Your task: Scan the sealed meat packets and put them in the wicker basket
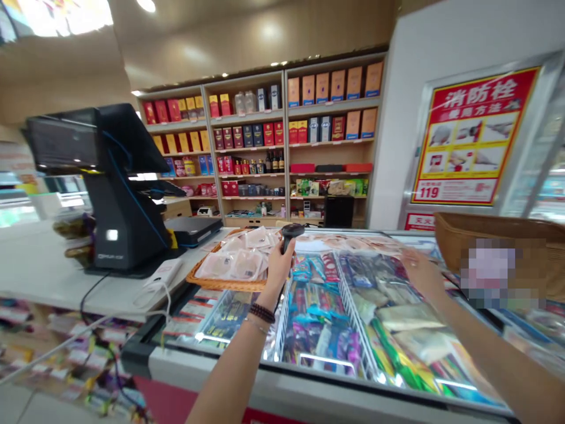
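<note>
My left hand (279,262) is closed around the handle of a dark handheld barcode scanner (292,230), its head tipped to the right above the freezer. Just left of it, a wicker basket (229,285) holds several flat clear packets (249,263) with pale contents. Toward the far right of the freezer lid, my right hand (417,268) reaches over the glass, beside a row of flat pale packets (362,242) along the back edge. Its fingers are smeared, so I cannot make out whether they grip a packet.
Under the freezer's glass lid lie colourful ice-cream packs (320,300) between white wire dividers (353,318). A checkout terminal (128,200) stands on the left counter (35,259), near a white cable (168,300). A brown basket (445,235) sits at the right; stocked shelves (286,141) line the back wall.
</note>
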{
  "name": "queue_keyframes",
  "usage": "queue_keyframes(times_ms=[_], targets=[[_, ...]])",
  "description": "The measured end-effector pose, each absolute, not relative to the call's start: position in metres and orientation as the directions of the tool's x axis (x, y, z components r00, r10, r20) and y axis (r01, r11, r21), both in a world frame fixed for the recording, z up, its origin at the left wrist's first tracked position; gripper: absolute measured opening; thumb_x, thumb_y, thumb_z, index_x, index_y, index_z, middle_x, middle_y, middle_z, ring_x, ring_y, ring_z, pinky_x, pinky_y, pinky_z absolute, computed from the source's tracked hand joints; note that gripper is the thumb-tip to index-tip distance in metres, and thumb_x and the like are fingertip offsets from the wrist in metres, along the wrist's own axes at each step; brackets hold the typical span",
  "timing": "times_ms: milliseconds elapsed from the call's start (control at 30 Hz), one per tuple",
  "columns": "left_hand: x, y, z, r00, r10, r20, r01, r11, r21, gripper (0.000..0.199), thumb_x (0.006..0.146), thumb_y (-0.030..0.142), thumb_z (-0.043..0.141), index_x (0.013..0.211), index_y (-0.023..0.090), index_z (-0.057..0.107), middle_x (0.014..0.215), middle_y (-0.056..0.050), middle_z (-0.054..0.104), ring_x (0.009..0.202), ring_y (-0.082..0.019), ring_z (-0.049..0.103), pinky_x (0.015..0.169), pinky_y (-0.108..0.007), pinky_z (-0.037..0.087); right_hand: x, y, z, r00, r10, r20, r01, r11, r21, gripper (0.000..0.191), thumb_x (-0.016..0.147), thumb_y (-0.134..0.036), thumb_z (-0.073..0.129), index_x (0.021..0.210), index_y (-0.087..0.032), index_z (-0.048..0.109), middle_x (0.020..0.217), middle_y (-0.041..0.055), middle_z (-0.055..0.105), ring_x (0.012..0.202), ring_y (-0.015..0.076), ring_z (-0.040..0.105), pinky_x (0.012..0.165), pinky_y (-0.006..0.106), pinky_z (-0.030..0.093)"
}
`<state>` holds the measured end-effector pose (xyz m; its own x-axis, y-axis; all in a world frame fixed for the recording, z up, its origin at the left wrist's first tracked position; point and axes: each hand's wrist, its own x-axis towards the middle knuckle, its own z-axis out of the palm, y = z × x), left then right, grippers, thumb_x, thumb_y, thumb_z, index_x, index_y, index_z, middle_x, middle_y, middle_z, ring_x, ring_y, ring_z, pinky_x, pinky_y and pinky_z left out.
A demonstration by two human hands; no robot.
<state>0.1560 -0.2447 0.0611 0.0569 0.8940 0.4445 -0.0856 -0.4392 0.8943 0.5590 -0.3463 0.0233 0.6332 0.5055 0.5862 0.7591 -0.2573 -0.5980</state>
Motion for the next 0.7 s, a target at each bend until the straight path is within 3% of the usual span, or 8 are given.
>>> queue_keyframes(times_ms=[167, 267, 367, 433, 567, 700], targets=[[0.2, -0.26, 0.049, 0.163, 0.902, 0.401, -0.085, -0.392, 0.916, 0.06, 0.091, 0.081, 0.073, 0.076, 0.024, 0.057, 0.062, 0.002, 0.061, 0.046, -0.011, 0.053, 0.048, -0.024, 0.038, 0.593, -0.465, -0.002, 0.785, 0.28, 0.552, 0.602, -0.552, -0.577, 0.068, 0.11, -0.051, 0.043, 0.152, -0.008, 0.075, 0.144, 0.0429, 0.074, 0.143, 0.0534, 0.069, 0.115, 0.069, 0.053], [0.218, -0.269, 0.042, 0.213, 0.898, 0.384, -0.101, -0.371, 0.923, 0.061, 0.089, 0.082, 0.074, 0.077, 0.024, 0.058, 0.066, 0.002, 0.064, 0.044, -0.011, 0.052, 0.046, -0.024, 0.037, 0.6, -0.512, -0.029, 0.865, 0.149, 0.479, 0.452, -0.644, -0.617, 0.076, 0.108, -0.058, 0.044, 0.166, -0.013, 0.065, 0.165, 0.0442, 0.059, 0.163, 0.0557, 0.053, 0.126, 0.079, 0.039], [0.231, -0.276, 0.034, 0.257, 0.889, 0.378, -0.125, -0.357, 0.926, 0.063, 0.086, 0.084, 0.077, 0.077, 0.024, 0.058, 0.064, 0.002, 0.064, 0.043, -0.011, 0.051, 0.046, -0.025, 0.037, 0.588, -0.521, -0.058, 0.922, 0.186, 0.339, 0.374, -0.653, -0.659, 0.069, 0.099, -0.063, 0.058, 0.151, -0.022, 0.078, 0.166, 0.0402, 0.062, 0.166, 0.0592, 0.049, 0.126, 0.085, 0.036], [0.237, -0.281, 0.028, 0.275, 0.886, 0.373, -0.141, -0.347, 0.927, 0.064, 0.085, 0.085, 0.078, 0.076, 0.025, 0.058, 0.062, 0.002, 0.063, 0.043, -0.011, 0.051, 0.046, -0.025, 0.037, 0.567, -0.503, -0.071, 0.919, 0.18, 0.351, 0.385, -0.603, -0.698, 0.065, 0.093, -0.064, 0.067, 0.138, -0.021, 0.084, 0.169, 0.0369, 0.061, 0.17, 0.0613, 0.041, 0.129, 0.087, 0.032], [0.244, -0.286, 0.019, 0.292, 0.883, 0.366, -0.159, -0.333, 0.929, 0.063, 0.087, 0.083, 0.078, 0.077, 0.024, 0.06, 0.062, 0.001, 0.062, 0.046, -0.013, 0.054, 0.047, -0.025, 0.041, 0.512, -0.438, -0.077, 0.893, 0.29, 0.345, 0.447, -0.469, -0.762, 0.054, 0.092, -0.066, 0.075, 0.122, -0.022, 0.086, 0.164, 0.0313, 0.067, 0.167, 0.0573, 0.047, 0.133, 0.088, 0.027], [0.249, -0.283, 0.015, 0.279, 0.886, 0.37, -0.135, -0.345, 0.929, 0.061, 0.09, 0.082, 0.076, 0.079, 0.024, 0.061, 0.062, 0.002, 0.06, 0.048, -0.015, 0.056, 0.05, -0.026, 0.043, 0.473, -0.381, -0.068, 0.874, 0.365, 0.321, 0.458, -0.4, -0.794, 0.039, 0.095, -0.057, 0.078, 0.117, -0.025, 0.084, 0.163, 0.0242, 0.069, 0.171, 0.0542, 0.038, 0.135, 0.087, 0.021]])
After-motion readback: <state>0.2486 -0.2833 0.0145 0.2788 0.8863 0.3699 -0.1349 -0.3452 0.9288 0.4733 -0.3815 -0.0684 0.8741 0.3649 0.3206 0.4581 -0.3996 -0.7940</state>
